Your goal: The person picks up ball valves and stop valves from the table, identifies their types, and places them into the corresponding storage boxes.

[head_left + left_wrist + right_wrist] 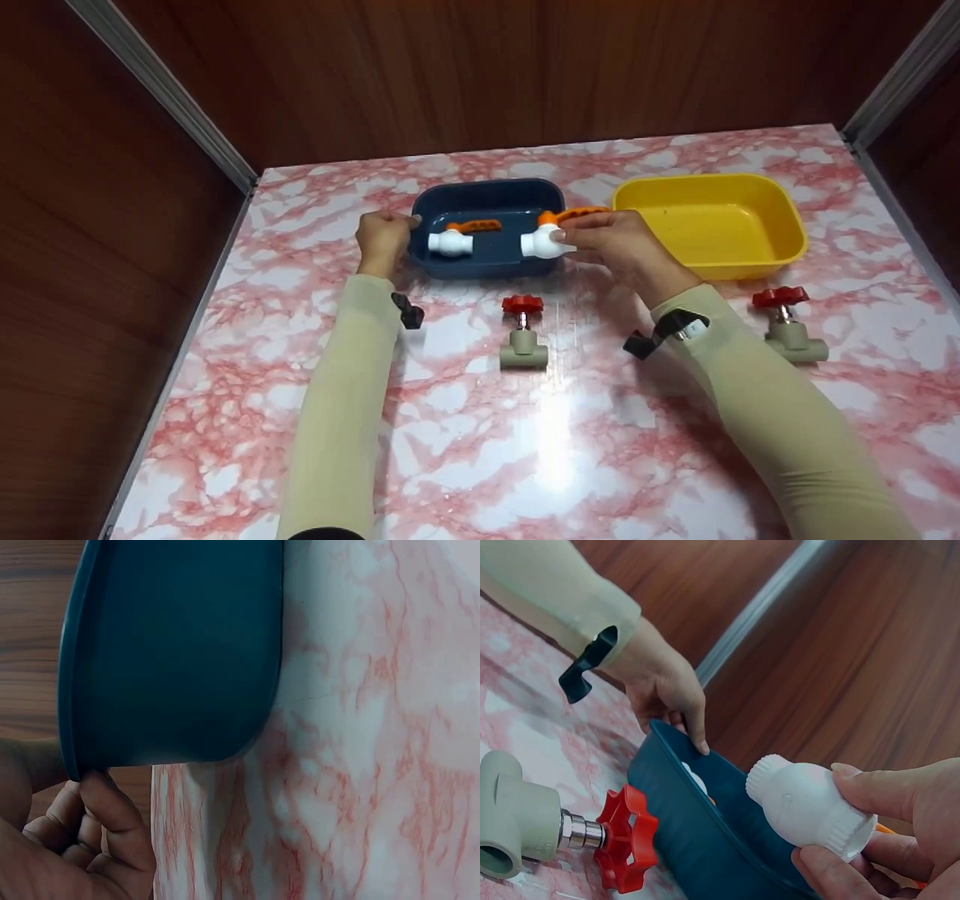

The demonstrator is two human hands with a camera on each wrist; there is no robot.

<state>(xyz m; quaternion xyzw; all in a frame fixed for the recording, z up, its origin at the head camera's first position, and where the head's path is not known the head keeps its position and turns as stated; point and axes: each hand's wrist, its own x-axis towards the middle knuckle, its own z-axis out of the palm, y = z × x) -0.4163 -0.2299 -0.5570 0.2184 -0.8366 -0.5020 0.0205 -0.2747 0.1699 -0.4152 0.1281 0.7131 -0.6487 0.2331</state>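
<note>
Head view: we see marbled table (pixel 450 450), yellow tub (pixel 720 236), blue tub (pixel 487 269) beside it. Our left hand (pixel 382 240) pinches blue tub's left rim; right hand (pixel 619 241) pinches white valve (pixel 541 244) over tub's right end. Second valve (pixel 450 244) lies inside.

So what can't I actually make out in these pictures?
Head view: one end of the red-wheeled valve near the right forearm, hidden by the sleeve.
Right wrist view: most of the orange lever on the held white ball valve, behind the right hand.
Right wrist view: most of the other white ball valve, behind the blue basin's wall.
Left wrist view: the basin's inside, hidden by its wall.
</note>
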